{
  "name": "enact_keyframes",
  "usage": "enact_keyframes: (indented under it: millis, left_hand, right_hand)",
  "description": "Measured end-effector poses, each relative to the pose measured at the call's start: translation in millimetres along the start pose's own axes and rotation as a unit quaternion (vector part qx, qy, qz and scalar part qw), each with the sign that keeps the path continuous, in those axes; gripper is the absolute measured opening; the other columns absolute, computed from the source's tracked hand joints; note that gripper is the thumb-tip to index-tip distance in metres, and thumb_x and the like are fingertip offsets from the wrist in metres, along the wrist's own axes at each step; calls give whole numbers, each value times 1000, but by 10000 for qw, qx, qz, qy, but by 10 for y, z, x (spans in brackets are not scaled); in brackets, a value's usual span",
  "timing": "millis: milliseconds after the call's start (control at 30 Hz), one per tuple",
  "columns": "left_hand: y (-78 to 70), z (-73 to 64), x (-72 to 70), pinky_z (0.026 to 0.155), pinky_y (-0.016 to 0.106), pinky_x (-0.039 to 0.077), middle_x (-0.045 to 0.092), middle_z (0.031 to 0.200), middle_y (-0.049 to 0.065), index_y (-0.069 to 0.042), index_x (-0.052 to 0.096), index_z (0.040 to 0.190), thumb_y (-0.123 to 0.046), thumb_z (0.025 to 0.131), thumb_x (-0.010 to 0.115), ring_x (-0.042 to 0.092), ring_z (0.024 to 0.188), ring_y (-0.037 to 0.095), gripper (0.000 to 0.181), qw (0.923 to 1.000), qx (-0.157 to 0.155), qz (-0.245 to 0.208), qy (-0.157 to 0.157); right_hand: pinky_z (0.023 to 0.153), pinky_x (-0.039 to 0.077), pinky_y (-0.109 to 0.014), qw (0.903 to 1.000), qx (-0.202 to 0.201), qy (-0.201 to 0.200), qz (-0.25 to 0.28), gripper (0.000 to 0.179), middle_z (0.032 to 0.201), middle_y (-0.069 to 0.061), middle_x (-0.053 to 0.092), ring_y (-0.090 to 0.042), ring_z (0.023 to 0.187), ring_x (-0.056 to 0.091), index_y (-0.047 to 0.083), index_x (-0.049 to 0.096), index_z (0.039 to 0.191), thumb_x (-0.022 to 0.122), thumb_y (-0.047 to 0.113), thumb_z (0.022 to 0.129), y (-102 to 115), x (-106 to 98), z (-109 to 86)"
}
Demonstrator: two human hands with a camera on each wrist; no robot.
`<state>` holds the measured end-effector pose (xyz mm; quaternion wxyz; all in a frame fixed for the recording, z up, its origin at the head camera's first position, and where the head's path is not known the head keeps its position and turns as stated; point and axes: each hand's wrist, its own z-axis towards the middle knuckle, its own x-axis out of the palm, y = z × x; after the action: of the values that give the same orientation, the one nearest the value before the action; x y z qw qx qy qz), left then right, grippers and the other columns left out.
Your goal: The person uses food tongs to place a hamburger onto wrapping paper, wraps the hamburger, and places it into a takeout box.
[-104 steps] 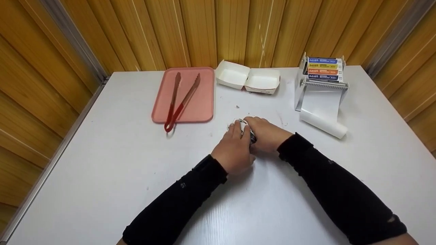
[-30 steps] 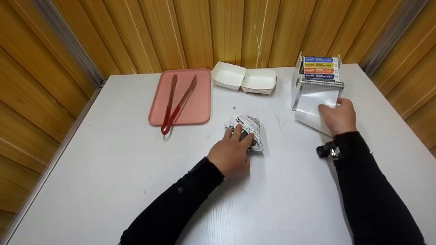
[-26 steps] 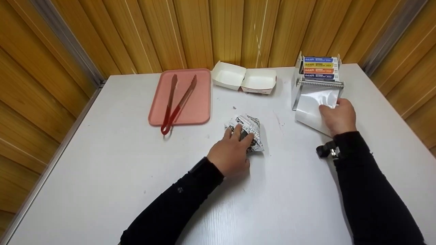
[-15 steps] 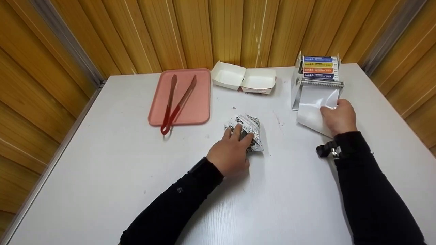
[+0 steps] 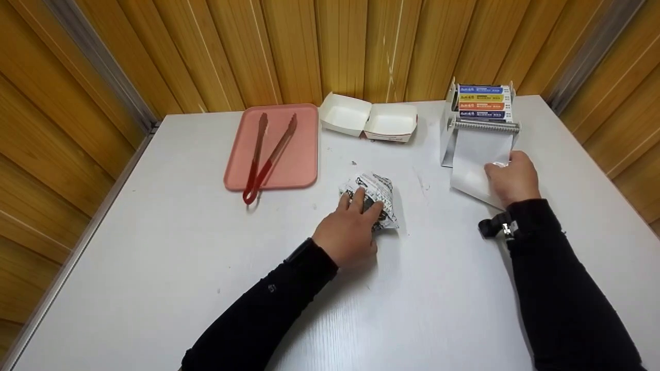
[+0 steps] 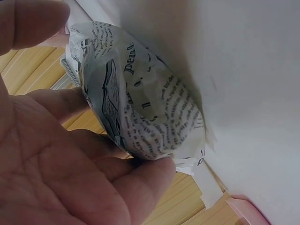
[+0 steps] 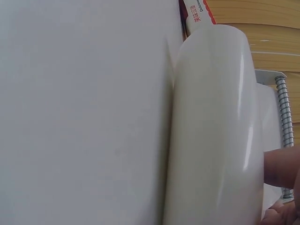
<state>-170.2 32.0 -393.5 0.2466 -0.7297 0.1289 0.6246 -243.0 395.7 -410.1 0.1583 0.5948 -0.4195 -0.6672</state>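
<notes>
A small bundle in printed wrapping paper (image 5: 380, 190) sits mid-table. Resting on it is my left hand (image 5: 346, 232), fingers spread and nearly straight; in the left wrist view its fingertips touch the crinkled paper (image 6: 145, 103), with the thumb held apart. At the right, my right hand (image 5: 515, 179) pinches the glossy white strip (image 5: 479, 149) that hangs from the label dispenser (image 5: 447, 147), thumb in front. The right wrist view has the strip's curled end (image 7: 211, 122) close over the table, with the thumb beyond it. The fingers behind the strip are largely hidden.
Blue, yellow and orange labels (image 5: 482, 98) lie across the dispenser's top. An unfolded white carton (image 5: 392, 121) stands against the wooden wall (image 5: 340, 46). To its left is a pink tray (image 5: 301, 170) bearing red-handled tongs (image 5: 265, 167). A small black device (image 5: 489, 228) is on the right wrist.
My right hand left the bundle, went right and took hold of the strip. The left hand stayed on the bundle. In the last second, the strip shifted slightly and its shine faded.
</notes>
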Motion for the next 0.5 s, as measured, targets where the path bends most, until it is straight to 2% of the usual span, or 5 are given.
enact_keyframes:
  millis: [300, 500]
  left_hand:
    - [11, 8, 20, 94, 52, 61, 24, 173, 21, -22, 39, 164, -29, 94, 68, 30, 157, 47, 76, 10000, 8, 6, -17]
    - [12, 15, 26, 96, 52, 60, 25, 173, 20, -22, 40, 163, -29, 93, 68, 31, 157, 47, 76, 10000, 15, 33, -47]
  right_hand:
    - [121, 33, -58, 9996, 164, 219, -2, 69, 154, -37, 44, -45, 137, 43, -16, 33, 153, 55, 27, 104, -2, -7, 16]
    - [121, 34, -58, 9995, 135, 266, -62, 68, 154, -37, 44, -45, 136, 43, -16, 34, 152, 55, 27, 104, -13, -8, 21]
